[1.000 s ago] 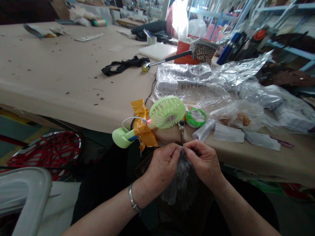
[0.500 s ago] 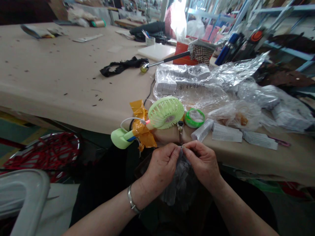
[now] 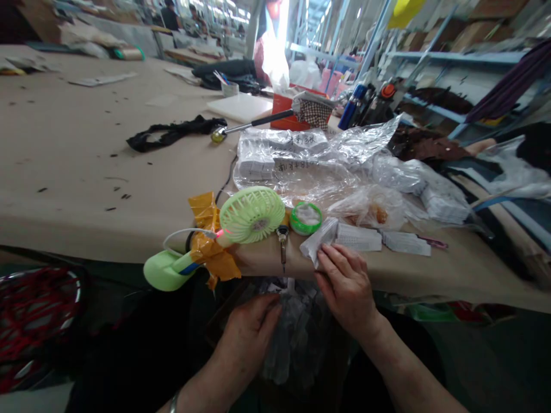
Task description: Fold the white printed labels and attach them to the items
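Note:
My right hand (image 3: 346, 287) is at the table edge, its fingertips on a folded stack of white paper labels (image 3: 319, 240) and its thumb below the stack's near edge. My left hand (image 3: 253, 324) is lower, below the edge, with thumb and forefinger pinched together; what lies between them is too small to make out. Many thin, translucent pale strips (image 3: 282, 355) fill a dark box (image 3: 221, 321) between my knees. Between the hands, a soldering-iron-like tool (image 3: 283, 244) points down over the edge.
A green clip fan (image 3: 252, 215) is fixed with orange tape (image 3: 206, 244) left of the tool. A round green tub (image 3: 306, 218), more printed labels (image 3: 358, 237) and clear plastic bags (image 3: 301, 172) lie behind. A hammer-like tool (image 3: 253, 122) and black cloth (image 3: 172, 133) are farther back.
My hands were together at the tool's tip. The right has moved away to the label stack; the left has dropped lower, still pinched. The view has turned right.

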{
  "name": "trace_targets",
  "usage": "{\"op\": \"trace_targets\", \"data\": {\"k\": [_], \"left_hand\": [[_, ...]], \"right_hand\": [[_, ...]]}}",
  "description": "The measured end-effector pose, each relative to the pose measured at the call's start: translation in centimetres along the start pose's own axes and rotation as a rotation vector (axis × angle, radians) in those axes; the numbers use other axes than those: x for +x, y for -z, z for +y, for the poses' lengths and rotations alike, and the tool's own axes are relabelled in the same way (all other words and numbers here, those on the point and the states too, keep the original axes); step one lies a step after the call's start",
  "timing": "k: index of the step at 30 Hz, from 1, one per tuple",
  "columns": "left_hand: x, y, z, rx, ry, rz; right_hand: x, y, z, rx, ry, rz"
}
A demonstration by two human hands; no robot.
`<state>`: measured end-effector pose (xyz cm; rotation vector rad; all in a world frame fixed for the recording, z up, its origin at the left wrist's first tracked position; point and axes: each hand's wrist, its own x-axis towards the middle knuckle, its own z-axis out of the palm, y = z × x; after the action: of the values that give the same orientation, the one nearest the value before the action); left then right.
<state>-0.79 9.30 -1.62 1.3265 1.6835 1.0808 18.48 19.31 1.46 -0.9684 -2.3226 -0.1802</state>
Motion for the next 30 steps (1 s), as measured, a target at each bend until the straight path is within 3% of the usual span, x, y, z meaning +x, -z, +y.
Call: {"op": "trace_targets", "data": {"k": [7,12,15,19,23,26,30], "left_hand": [[0.4,-1.5,3.1,-0.250,0.109,-0.138],[1.5,-3.2,6.1,-0.961,0.473,-0.312],[2.2,-4.2,7.0,-1.210,0.543,-0.299],[2.6,-5.2,7.4,-1.140,0.571,-0.253],[2.5,-5.4,7.8,-0.965,0.639,-0.254],[2.2,-5.5,7.8,-0.908,0.647,-0.247],[2.2,-5.7,7.2,-0.883,0.647,-0.258]], "right_hand": [[-0.2,0.0,0.9,0.117,0.000,0.120],[-1.3,1.5,-0.4,0.246,0.048,0.158],[-2.6,2.7,-1.6,0.311,0.120,0.097],[-3.2,3.3,-0.7,0.279,0.119,0.020],[-2.1,2.8,2.1,-0.038,-0.124,-0.042],[-1.5,2.5,3.3,-0.202,-0.198,-0.116],[-2.0,2.5,3.7,-0.111,-0.183,-0.099]]}}
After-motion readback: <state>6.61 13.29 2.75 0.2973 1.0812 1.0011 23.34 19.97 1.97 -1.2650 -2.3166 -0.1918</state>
